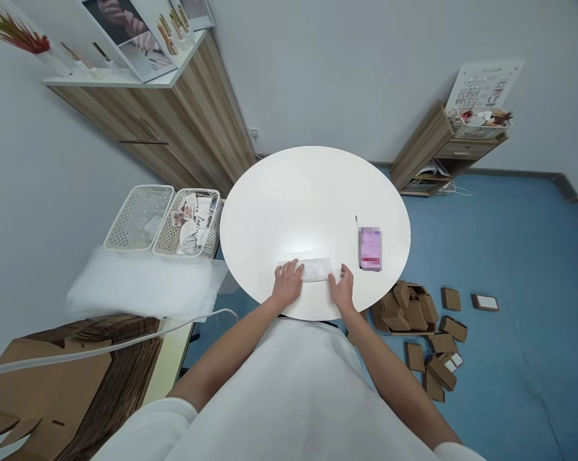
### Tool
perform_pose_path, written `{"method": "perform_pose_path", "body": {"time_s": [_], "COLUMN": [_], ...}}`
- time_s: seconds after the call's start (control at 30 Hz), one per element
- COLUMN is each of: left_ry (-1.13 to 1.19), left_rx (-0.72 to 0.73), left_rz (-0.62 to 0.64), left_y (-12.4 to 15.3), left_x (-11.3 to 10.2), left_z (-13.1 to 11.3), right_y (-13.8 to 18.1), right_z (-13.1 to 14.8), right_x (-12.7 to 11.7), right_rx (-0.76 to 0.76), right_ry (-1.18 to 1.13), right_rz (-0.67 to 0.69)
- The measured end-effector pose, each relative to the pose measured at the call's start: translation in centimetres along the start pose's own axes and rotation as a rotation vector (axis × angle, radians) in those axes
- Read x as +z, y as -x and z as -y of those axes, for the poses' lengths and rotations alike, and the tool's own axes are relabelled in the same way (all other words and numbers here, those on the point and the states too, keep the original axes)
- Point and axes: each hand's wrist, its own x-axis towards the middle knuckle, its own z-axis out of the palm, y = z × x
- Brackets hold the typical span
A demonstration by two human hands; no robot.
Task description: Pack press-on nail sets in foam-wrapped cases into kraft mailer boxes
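Observation:
A flat white strip (pixel 317 269), perhaps folded foam sheet or paper, lies near the front edge of the round white table (pixel 312 186). My left hand (pixel 287 285) rests on the strip's left part with its fingers laid out. At the right end, my right hand (pixel 342 288) has its thumb by the strip's edge and its fingers apart from the thumb. To the right of that hand lies a purple rectangular item (pixel 370 248), blurred so that its kind does not show.
Left of the table stand two white baskets (pixel 137 218), one holding printed papers. White foam sheets (pixel 139 285), a pale cable (pixel 111 347) and stacked flat cardboard (pixel 68 390) lie nearer. Small brown boxes (pixel 416 315) fill a container, others scattered on the blue floor. Cabinets line the wall.

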Motion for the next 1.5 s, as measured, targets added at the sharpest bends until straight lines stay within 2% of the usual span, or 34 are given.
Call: {"method": "perform_pose_path", "body": {"time_s": [0.1, 0.17, 0.27, 0.43, 0.5, 0.67, 0.87, 1.07, 1.23, 1.4, 1.5], "left_ry": [0.036, 0.053, 0.079, 0.111, 0.119, 0.086, 0.054, 0.06, 0.09, 0.175, 0.145], "left_rx": [0.028, 0.044, 0.09, 0.17, 0.217, 0.353, 0.426, 0.45, 0.445, 0.406, 0.485], "left_rz": [0.053, 0.087, 0.114, 0.11, 0.124, 0.14, 0.169, 0.205, 0.21, 0.128, 0.091], "left_y": [1.1, 1.3, 1.3, 1.1, 1.0, 0.9, 1.8, 2.2, 2.1, 2.6, 2.6], "left_x": [0.9, 1.5, 2.1, 2.3, 2.1, 1.3, 0.8, 1.0, 1.2, 0.7, 0.3], "left_z": [-0.3, 0.1, 0.9, 1.9, 2.3, 2.8, 1.8, 1.8, 2.0, 2.6, 2.4], "right_y": [2.0, 2.7, 2.2, 0.5, 0.6, 2.8, 3.3, 1.7, 1.4, 1.4, 1.0], "right_z": [-0.5, -0.3, 0.5, 1.3, 1.2, 0.5, 0.7, 1.9, 3.2, 3.7, 3.5], "right_x": [1.1, 2.2, 3.5, 3.7, 3.3, 2.4, 1.3, 1.4, 2.6, 3.3, 3.3], "right_rx": [0.246, 0.292, 0.312, 0.233, 0.229, 0.337, 0.308, 0.301, 0.264, 0.221, 0.18], "right_ry": [-0.273, -0.319, -0.245, -0.068, -0.115, -0.373, -0.429, -0.409, -0.388, -0.325, -0.256], "right_rz": [0.047, 0.066, 0.005, -0.008, 0.006, 0.047, 0.105, 0.081, 0.184, 0.273, 0.308]}}
